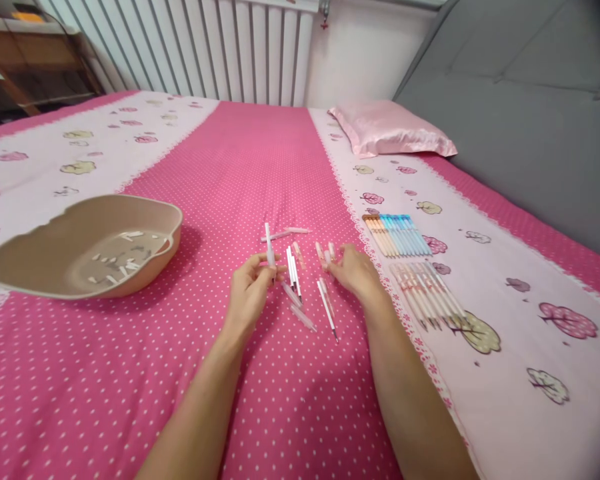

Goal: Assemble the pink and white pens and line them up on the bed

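Note:
Between the thumb and fingers of my left hand point(249, 291) stands a white pen refill point(269, 239), upright, with a translucent sleeve around its lower part. My right hand point(355, 272) pinches a small pale pink pen part point(329, 256), beside another pink piece. On the bedspread between the hands lie several white refills point(293, 268) with dark tips. One more refill point(327, 308) lies nearer me, alongside a clear pink piece. Translucent pen barrels point(303, 317) rest below my left hand, and others point(296, 231) lie farther off.
At left sits a beige plastic basin point(40, 270) with small white and grey pieces inside. Assembled orange and blue pens point(396, 235) lie in a row at right, above a row of pale pink pens point(427, 293). A pink pillow point(390, 127) is farther back.

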A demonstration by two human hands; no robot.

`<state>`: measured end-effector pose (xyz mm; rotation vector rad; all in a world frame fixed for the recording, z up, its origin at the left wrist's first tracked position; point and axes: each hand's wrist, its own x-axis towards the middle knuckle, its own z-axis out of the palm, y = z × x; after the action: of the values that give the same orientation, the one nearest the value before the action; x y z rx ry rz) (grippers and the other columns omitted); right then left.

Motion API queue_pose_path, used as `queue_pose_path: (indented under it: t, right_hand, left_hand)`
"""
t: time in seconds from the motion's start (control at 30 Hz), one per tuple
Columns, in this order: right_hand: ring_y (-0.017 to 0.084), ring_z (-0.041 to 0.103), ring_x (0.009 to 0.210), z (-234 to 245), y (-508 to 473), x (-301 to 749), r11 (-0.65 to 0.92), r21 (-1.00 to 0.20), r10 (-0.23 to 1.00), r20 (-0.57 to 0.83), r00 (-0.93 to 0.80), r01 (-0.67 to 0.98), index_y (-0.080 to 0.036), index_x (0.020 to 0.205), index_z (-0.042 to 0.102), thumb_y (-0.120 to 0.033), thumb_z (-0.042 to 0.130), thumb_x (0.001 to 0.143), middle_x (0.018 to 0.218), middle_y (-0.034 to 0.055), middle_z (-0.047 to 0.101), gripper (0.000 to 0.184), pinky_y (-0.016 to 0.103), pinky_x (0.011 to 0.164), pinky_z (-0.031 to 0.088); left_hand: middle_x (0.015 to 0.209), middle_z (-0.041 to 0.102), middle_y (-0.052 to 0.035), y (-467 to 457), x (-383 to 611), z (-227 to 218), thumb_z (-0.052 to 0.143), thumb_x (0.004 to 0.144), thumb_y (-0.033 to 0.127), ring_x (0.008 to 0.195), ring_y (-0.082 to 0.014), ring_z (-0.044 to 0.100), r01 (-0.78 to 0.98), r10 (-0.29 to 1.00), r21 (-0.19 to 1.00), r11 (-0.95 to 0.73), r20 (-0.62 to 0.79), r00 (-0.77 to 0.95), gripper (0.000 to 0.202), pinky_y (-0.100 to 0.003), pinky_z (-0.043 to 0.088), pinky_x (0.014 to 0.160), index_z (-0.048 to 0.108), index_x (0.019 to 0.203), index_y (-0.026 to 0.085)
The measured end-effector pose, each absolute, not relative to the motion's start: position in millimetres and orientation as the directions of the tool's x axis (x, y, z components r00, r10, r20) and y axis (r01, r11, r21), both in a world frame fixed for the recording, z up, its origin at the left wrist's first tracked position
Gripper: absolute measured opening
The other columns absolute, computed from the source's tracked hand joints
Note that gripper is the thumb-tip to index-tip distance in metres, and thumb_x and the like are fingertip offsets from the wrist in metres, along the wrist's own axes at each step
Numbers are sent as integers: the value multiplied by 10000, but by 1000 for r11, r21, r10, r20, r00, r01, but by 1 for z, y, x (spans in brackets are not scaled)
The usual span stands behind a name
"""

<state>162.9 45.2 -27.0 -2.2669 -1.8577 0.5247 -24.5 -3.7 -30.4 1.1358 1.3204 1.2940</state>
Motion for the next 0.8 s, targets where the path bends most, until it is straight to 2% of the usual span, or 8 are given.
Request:
queue_pose_path:
  t: [0.27, 0.37, 0.53, 0.63, 0.8]
  right_hand:
    - [218, 628, 938, -34, 45, 157, -79, -542, 993, -113, 20, 837, -139, 1247, 510, -279, 648, 788, 1064, 113, 670, 499, 292, 770, 434]
    - [202, 628, 910, -31, 44, 158, -74, -567, 993, -116, 9, 820, -137, 1225, 538, -241, 648, 783, 1028, 100, 679, 467, 278, 755, 432]
    - [195, 631, 870, -26, 41, 159, -53, -567, 992, -121, -20, 822, -153, 1193, 566, -204, 671, 739, 997, 75, 688, 469, 268, 725, 431]
    - [206, 632, 901, -22, 38, 159, -62, -537, 989, -144, -19, 841, -161, 1186, 575, -260, 659, 758, 1014, 76, 690, 447, 279, 743, 433]
    - [270, 610, 1001, -16, 33, 157, -78, -409, 993, -110, 36, 909, -124, 1227, 550, -368, 591, 814, 1116, 153, 652, 481, 344, 787, 435]
  left_hand:
    - [807, 698, -68, -3, -23, -29, 545, 737, 230, 726, -176, 643, -9, 990, 1000, 21, -22, -142, 206, -301, 460, 686, 617, 906, 139]
    - [813, 696, -73, -3, -24, -28, 546, 732, 222, 698, -165, 630, -18, 988, 1000, 19, -21, -156, 201, -294, 460, 673, 618, 898, 135]
    - [803, 693, -64, -3, -25, -27, 532, 722, 198, 688, -153, 617, -23, 980, 999, 25, -29, -199, 184, -269, 443, 647, 620, 870, 134]
    - [805, 690, -66, -3, -25, -28, 523, 712, 181, 687, -147, 605, -21, 972, 999, 37, -41, -231, 176, -253, 428, 623, 623, 850, 133]
    - [847, 684, -57, -3, -27, -31, 508, 695, 162, 684, -134, 580, -1, 969, 1000, 30, -30, -243, 171, -246, 416, 614, 634, 811, 147]
